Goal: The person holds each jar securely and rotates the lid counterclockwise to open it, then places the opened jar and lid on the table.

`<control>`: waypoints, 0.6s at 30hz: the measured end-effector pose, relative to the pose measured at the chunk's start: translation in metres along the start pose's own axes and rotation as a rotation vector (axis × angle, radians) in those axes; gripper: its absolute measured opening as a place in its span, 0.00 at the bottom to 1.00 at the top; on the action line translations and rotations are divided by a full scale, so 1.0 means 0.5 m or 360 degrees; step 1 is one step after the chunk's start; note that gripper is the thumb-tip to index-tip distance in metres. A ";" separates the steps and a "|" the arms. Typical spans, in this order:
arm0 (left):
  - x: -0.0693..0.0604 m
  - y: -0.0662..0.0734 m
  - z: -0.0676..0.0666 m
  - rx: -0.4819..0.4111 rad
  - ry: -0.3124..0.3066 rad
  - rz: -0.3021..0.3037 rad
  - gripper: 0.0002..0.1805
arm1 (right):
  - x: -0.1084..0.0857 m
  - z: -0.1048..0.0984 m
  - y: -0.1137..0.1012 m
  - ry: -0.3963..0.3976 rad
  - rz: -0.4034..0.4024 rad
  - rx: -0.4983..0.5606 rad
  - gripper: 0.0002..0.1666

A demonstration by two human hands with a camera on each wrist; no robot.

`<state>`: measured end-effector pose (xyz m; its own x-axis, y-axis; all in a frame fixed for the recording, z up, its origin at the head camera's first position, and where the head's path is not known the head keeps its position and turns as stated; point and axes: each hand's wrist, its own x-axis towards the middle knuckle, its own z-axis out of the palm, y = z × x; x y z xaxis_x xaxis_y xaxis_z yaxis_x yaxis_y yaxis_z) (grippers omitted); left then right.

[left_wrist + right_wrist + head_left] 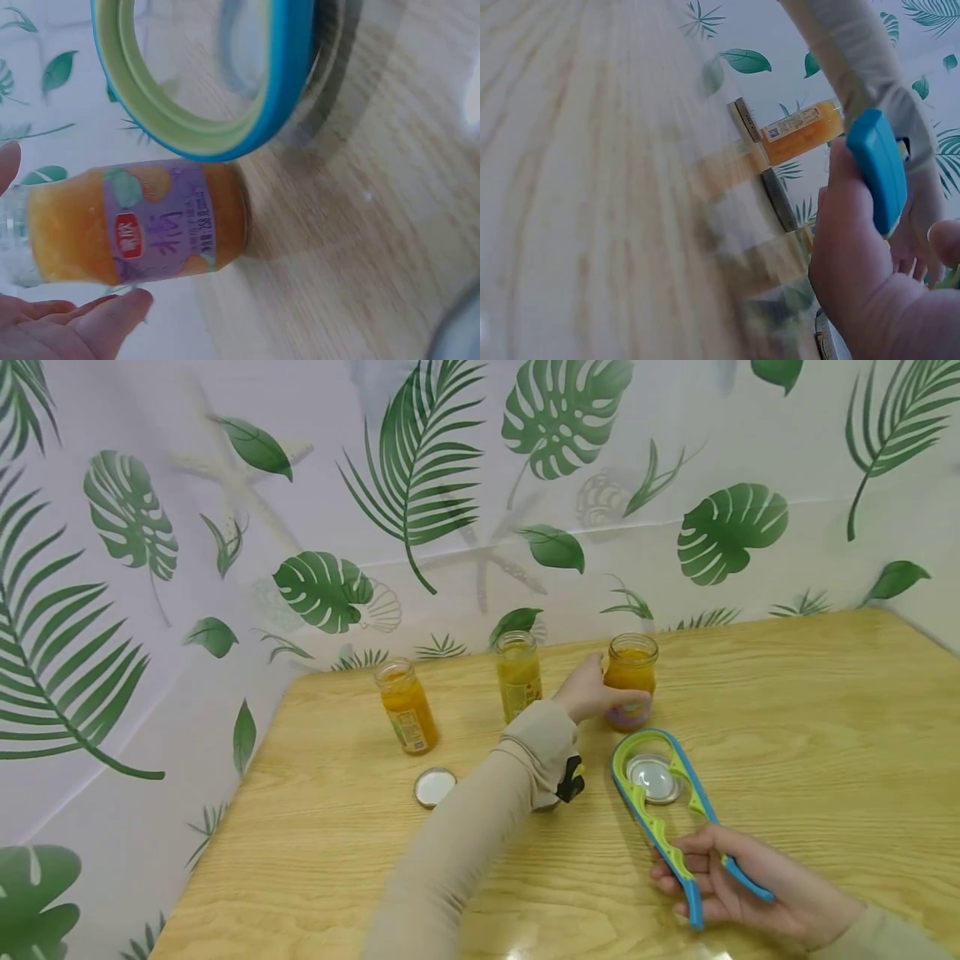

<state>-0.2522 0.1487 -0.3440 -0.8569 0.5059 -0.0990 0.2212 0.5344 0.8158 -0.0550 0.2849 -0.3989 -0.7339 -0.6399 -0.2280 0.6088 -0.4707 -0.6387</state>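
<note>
My left hand (592,692) reaches to the right-hand jar of orange preserve (632,668), which stands upright without a lid. In the left wrist view, the purple-labelled jar (161,225) lies between the thumb (112,319) and a fingertip at the left edge; a small gap shows beside the thumb. My right hand (742,885) holds a blue and green jar opener (678,760) by its handles. The opener's loop is in front of that jar, over a round lid (654,779). In the right wrist view, a blue handle end (877,172) juts past the fingers.
Two more lidless jars stand along the back: a yellow one (519,677) in the middle and an orange one (408,710) at left. A lid (435,787) lies before the left jar. Another is mostly hidden beneath the left wrist. A leaf-print cloth (465,552) hangs behind the table.
</note>
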 end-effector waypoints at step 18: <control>-0.205 -0.062 -0.124 0.0903 -0.0153 0.0549 0.41 | -0.099 -0.070 -0.176 0.1108 0.0030 -0.2094 0.31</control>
<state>-0.2000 0.0385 -0.3238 -0.6537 0.7556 0.0420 0.7081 0.5912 0.3862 -0.0828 0.3793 -0.3574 -0.9533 -0.0494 -0.2979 0.1959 0.6496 -0.7346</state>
